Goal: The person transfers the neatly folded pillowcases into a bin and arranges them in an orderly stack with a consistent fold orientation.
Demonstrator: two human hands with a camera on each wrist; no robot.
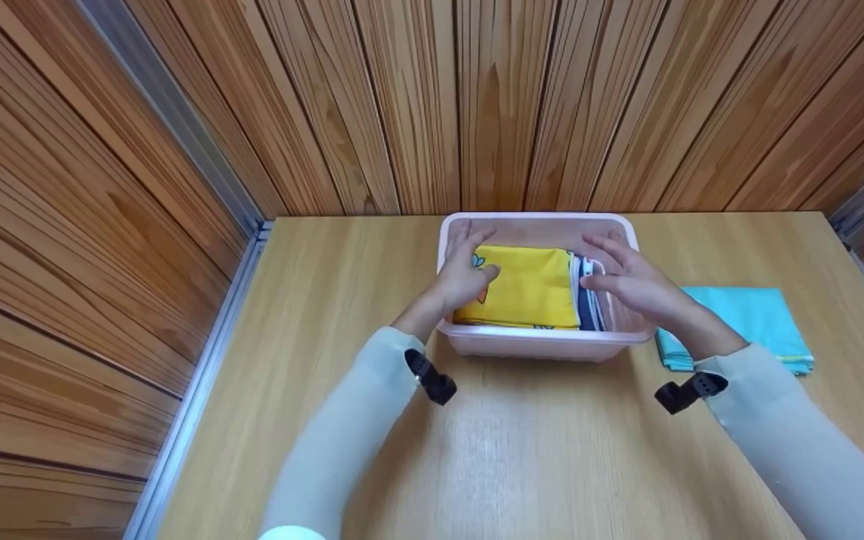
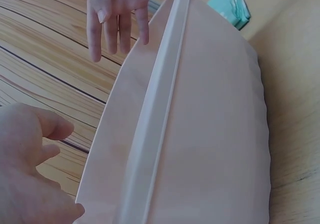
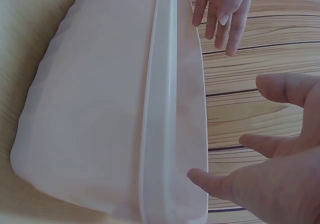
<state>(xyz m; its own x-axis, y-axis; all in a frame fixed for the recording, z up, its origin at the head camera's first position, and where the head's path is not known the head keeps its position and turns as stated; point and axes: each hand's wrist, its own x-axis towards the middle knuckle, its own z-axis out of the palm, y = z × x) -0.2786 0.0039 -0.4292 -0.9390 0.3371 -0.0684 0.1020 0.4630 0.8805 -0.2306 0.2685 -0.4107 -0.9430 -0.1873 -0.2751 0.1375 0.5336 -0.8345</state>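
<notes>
A pale pink plastic bin (image 1: 537,346) stands against the back wall of the table. Inside it lies a folded yellow cloth (image 1: 533,289) with a small printed figure near its left end. Beside that, a folded navy and white striped cloth (image 1: 591,300) stands on edge at the right. My left hand (image 1: 463,277) hovers over the bin's left end, fingers spread and apart from the cloth. Over the right end, my right hand (image 1: 638,286) has its fingers extended, holding nothing. Both wrist views show the bin's outer wall (image 2: 215,109) and the spread hands above the rim (image 3: 160,104).
A folded turquoise cloth (image 1: 747,322) lies on the table to the right of the bin, partly behind my right forearm. Wood-patterned panels (image 1: 417,105) rise behind and at both sides. A metal strip (image 1: 199,382) edges the table's left side.
</notes>
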